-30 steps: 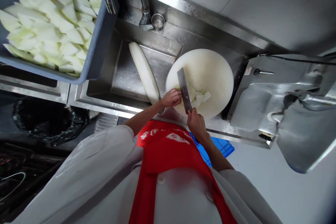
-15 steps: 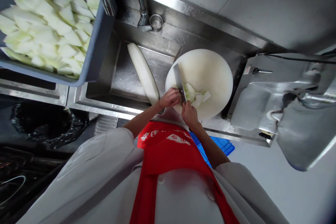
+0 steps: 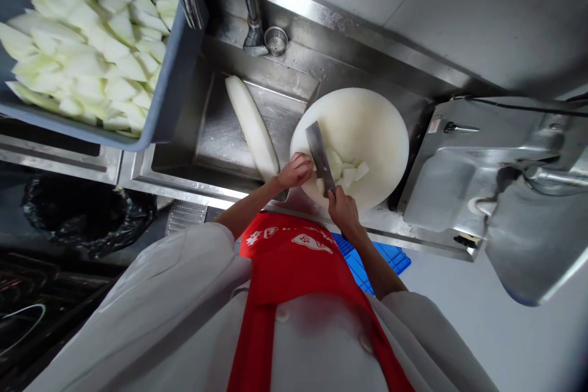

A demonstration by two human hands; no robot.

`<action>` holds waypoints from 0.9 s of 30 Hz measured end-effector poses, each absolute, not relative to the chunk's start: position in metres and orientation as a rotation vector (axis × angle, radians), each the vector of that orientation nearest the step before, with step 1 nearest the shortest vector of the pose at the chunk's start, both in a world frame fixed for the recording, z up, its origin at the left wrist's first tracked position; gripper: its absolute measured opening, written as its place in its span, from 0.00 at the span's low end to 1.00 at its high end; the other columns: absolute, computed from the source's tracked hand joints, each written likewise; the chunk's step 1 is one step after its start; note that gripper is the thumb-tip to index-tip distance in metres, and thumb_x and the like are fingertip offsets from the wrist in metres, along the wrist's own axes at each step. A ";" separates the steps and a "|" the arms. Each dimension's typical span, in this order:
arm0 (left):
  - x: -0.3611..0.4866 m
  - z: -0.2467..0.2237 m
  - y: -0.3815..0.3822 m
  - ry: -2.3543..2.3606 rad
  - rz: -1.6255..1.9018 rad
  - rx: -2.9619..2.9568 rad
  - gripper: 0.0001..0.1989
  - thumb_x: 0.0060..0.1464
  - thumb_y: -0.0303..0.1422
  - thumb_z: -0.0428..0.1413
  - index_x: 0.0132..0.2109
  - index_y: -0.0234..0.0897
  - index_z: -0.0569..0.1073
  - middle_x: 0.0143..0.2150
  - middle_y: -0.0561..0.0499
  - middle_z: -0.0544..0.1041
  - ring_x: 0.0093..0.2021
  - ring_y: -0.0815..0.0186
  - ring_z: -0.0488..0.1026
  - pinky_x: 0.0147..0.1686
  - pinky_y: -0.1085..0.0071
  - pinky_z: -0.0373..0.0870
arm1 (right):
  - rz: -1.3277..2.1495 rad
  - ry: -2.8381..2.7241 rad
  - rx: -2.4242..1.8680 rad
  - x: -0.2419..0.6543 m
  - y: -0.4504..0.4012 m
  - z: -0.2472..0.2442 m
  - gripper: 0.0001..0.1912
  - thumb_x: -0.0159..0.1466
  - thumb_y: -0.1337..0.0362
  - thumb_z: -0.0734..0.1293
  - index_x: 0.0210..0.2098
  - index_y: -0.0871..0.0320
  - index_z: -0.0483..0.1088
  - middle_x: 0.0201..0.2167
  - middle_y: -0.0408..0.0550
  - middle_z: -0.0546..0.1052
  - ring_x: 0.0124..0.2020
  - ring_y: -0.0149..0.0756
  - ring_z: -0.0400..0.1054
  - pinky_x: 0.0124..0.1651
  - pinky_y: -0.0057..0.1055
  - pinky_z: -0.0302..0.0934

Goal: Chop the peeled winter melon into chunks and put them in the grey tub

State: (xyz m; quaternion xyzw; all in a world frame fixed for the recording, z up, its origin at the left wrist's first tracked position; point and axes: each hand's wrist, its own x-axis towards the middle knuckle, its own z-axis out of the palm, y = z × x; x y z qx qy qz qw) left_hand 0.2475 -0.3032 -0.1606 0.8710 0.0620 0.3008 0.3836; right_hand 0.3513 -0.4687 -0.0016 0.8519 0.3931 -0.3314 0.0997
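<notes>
My right hand (image 3: 343, 208) is wrapped round the handle of a cleaver (image 3: 320, 154), whose broad blade tilts over the left part of a round white cutting board (image 3: 379, 128). Just left of the blade, my left hand (image 3: 295, 170) is closed, its fingertips curled on a pale gourd piece that is mostly hidden by fingers and blade. Several cut gourd pieces (image 3: 353, 173) lie on the board right of the cleaver. A long peeled gourd (image 3: 252, 125) slants across the sink, its near end beside my left wrist.
A grey tub (image 3: 158, 95) heaped with cut gourd chunks (image 3: 87, 49) stands at the upper left. Behind the steel sink (image 3: 215, 128) are a faucet (image 3: 250, 18) and a small strainer cup (image 3: 276, 41). Metal equipment (image 3: 487, 165) borders the board's right; a black-bagged bin (image 3: 87, 214) sits lower left.
The cleaver has shifted slightly right and its blade has tipped, showing more of its flat side. My right hand moved right and down with it; my left hand hardly moved.
</notes>
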 end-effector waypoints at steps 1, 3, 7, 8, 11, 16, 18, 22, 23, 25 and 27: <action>0.247 -0.160 -0.303 0.150 0.781 2.218 0.11 0.69 0.36 0.48 0.43 0.38 0.73 0.43 0.41 0.75 0.48 0.59 0.73 0.48 0.54 0.72 | -0.986 1.162 2.509 0.350 -0.472 0.000 0.13 0.77 0.61 0.54 0.49 0.61 0.66 0.35 0.52 0.80 0.35 0.40 0.75 0.35 0.31 0.51; 0.248 -0.160 -0.303 0.127 0.806 2.204 0.10 0.69 0.35 0.48 0.43 0.38 0.73 0.43 0.41 0.76 0.48 0.60 0.73 0.48 0.55 0.72 | -0.981 1.168 2.497 0.345 -0.478 0.004 0.13 0.77 0.62 0.54 0.48 0.60 0.66 0.34 0.51 0.80 0.33 0.39 0.74 0.34 0.31 0.49; 0.248 -0.162 -0.302 0.119 0.772 2.209 0.10 0.69 0.35 0.48 0.44 0.37 0.72 0.43 0.41 0.75 0.47 0.59 0.73 0.47 0.54 0.71 | -0.915 1.166 2.502 0.338 -0.485 0.018 0.13 0.77 0.62 0.53 0.46 0.60 0.65 0.31 0.50 0.80 0.31 0.38 0.74 0.32 0.32 0.45; 0.248 -0.163 -0.302 0.124 0.755 2.220 0.11 0.69 0.35 0.48 0.43 0.37 0.73 0.42 0.41 0.75 0.46 0.59 0.73 0.46 0.54 0.71 | -0.904 1.162 2.498 0.337 -0.486 0.022 0.13 0.77 0.62 0.53 0.46 0.60 0.65 0.31 0.50 0.79 0.30 0.38 0.73 0.31 0.32 0.44; 0.248 -0.166 -0.304 0.145 0.748 2.246 0.11 0.69 0.36 0.48 0.43 0.37 0.73 0.41 0.42 0.75 0.44 0.59 0.72 0.45 0.55 0.70 | -0.897 1.169 2.463 0.337 -0.490 0.033 0.12 0.77 0.62 0.53 0.45 0.59 0.65 0.31 0.50 0.79 0.30 0.38 0.73 0.31 0.32 0.43; 0.249 -0.166 -0.307 0.137 0.780 2.243 0.10 0.68 0.36 0.48 0.44 0.38 0.73 0.41 0.43 0.74 0.42 0.59 0.69 0.44 0.56 0.67 | -0.904 1.178 2.414 0.340 -0.492 0.039 0.12 0.77 0.61 0.53 0.46 0.59 0.64 0.30 0.51 0.79 0.31 0.40 0.74 0.31 0.32 0.44; 0.249 -0.165 -0.306 0.133 0.767 2.247 0.10 0.68 0.35 0.48 0.45 0.38 0.72 0.41 0.43 0.74 0.42 0.58 0.69 0.44 0.56 0.66 | -0.907 1.182 2.400 0.339 -0.492 0.041 0.12 0.77 0.61 0.53 0.46 0.60 0.64 0.30 0.51 0.79 0.31 0.40 0.75 0.31 0.31 0.45; 0.250 -0.164 -0.306 0.144 0.707 2.235 0.10 0.68 0.37 0.48 0.44 0.39 0.72 0.40 0.43 0.74 0.42 0.58 0.69 0.44 0.56 0.66 | -0.925 1.180 2.386 0.338 -0.488 0.044 0.12 0.77 0.61 0.53 0.46 0.59 0.64 0.31 0.51 0.79 0.31 0.41 0.75 0.32 0.31 0.47; 0.250 -0.164 -0.305 0.148 0.686 2.235 0.11 0.68 0.37 0.48 0.44 0.39 0.72 0.40 0.43 0.74 0.42 0.58 0.70 0.44 0.56 0.66 | -0.928 1.176 2.383 0.337 -0.487 0.044 0.12 0.77 0.61 0.53 0.47 0.59 0.64 0.31 0.51 0.79 0.32 0.41 0.75 0.32 0.31 0.48; 0.251 -0.164 -0.305 0.159 0.644 2.236 0.12 0.68 0.38 0.47 0.44 0.39 0.72 0.40 0.42 0.74 0.42 0.58 0.70 0.44 0.55 0.66 | -0.936 1.167 2.373 0.337 -0.484 0.045 0.12 0.77 0.61 0.52 0.47 0.59 0.64 0.31 0.52 0.79 0.33 0.43 0.76 0.33 0.31 0.50; 0.250 -0.164 -0.306 0.164 0.616 2.234 0.12 0.68 0.38 0.46 0.45 0.38 0.72 0.40 0.42 0.74 0.43 0.57 0.70 0.44 0.54 0.66 | -0.950 1.154 2.357 0.337 -0.483 0.044 0.13 0.77 0.61 0.52 0.48 0.60 0.64 0.32 0.54 0.79 0.35 0.45 0.76 0.34 0.32 0.52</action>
